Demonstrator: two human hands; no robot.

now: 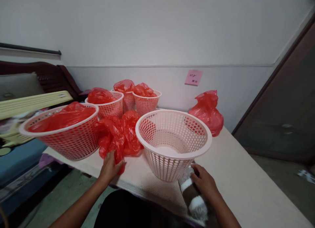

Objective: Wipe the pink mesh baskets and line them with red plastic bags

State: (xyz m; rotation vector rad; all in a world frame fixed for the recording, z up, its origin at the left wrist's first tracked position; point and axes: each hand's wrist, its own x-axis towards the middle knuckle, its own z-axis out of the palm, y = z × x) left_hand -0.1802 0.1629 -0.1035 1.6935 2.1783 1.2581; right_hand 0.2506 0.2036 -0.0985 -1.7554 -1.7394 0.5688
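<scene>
My left hand point(109, 168) is closed on the lower edge of a crumpled red plastic bag point(112, 134), thumb on one side and fingers on the other. My right hand point(203, 182) holds the upper end of a fluffy striped sock point(192, 195) in grey, white and brown, which lies along the table's front edge. Just behind that hand stands a pale pink plastic basket point(169, 162) with perforated sides and nothing inside. Another red bag point(131, 133) sits between the first bag and this basket.
At left a large pink basket point(73, 146) holds a red bag; several smaller baskets point(147, 105) with red bags stand behind. A tied red bag point(208, 116) rests by the wall under a pink note point(193, 77). A bed point(22, 165) adjoins the table point(246, 182).
</scene>
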